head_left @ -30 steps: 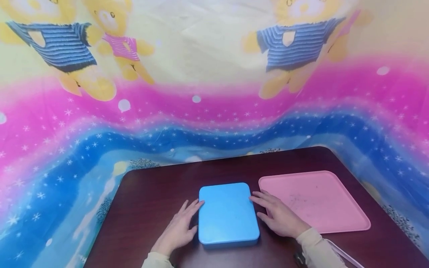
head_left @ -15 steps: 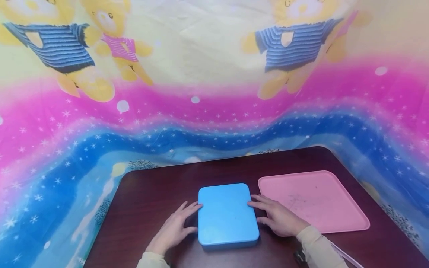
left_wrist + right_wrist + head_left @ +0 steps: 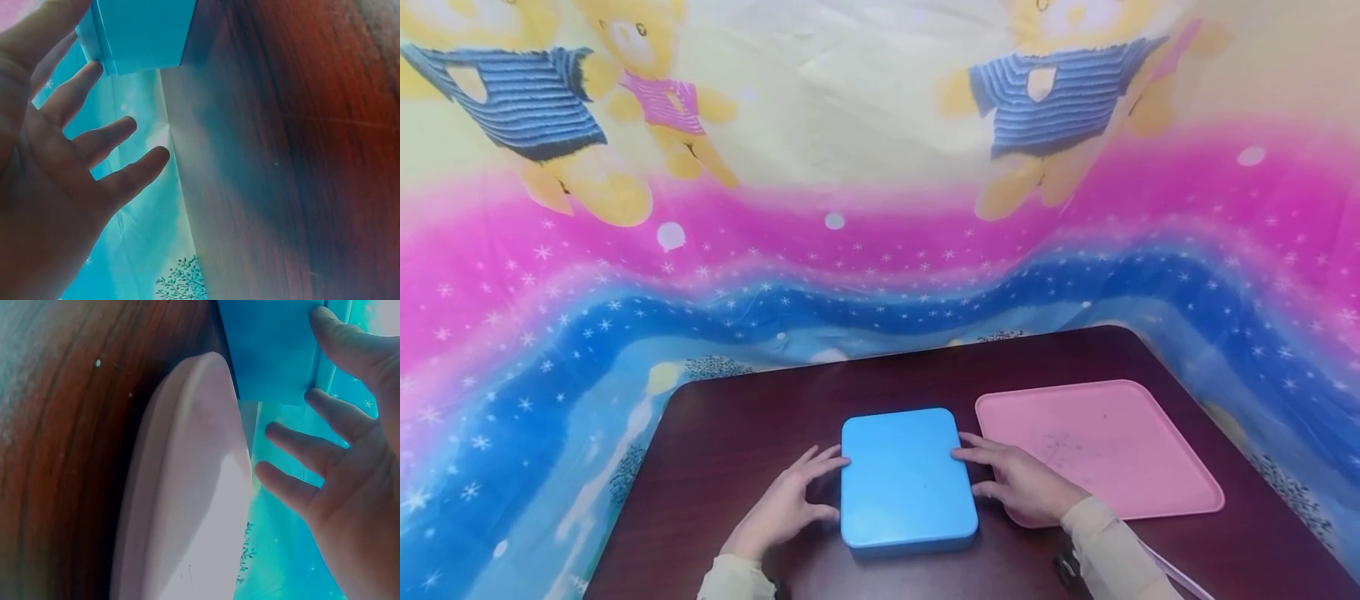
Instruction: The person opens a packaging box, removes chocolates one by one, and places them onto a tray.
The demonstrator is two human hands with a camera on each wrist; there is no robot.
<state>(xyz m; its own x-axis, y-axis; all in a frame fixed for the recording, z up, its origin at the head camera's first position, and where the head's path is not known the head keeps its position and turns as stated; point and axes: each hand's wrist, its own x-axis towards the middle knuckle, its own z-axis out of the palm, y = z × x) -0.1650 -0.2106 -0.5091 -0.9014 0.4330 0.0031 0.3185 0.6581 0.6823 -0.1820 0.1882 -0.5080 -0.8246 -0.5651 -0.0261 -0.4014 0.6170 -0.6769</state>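
Observation:
A blue rectangular box with a lid (image 3: pixel 906 475) lies flat on the dark wooden table between my two hands. My left hand (image 3: pixel 786 504) is at its left side, fingers spread and fairly straight, with a fingertip at the lid's edge. On the opposite side, my right hand (image 3: pixel 1026 483) has its fingers spread the same way and touches the lid's right edge. In the left wrist view the box's side wall (image 3: pixel 147 34) shows below the lid rim. The right wrist view has the thumb (image 3: pixel 334 331) against the lid rim. What the box holds is hidden.
To the right, partly behind my right hand, lies a pink tray (image 3: pixel 1120 450) with dark marks on it. A pale cord (image 3: pixel 1176 571) runs by the right sleeve. The table (image 3: pixel 737 425) ends at a patterned curtain (image 3: pixel 880 250) behind it.
Both hands have shifted slightly along the box's sides, and their fingertips sit a little differently at the lid's edges. The box stays in place with its lid on.

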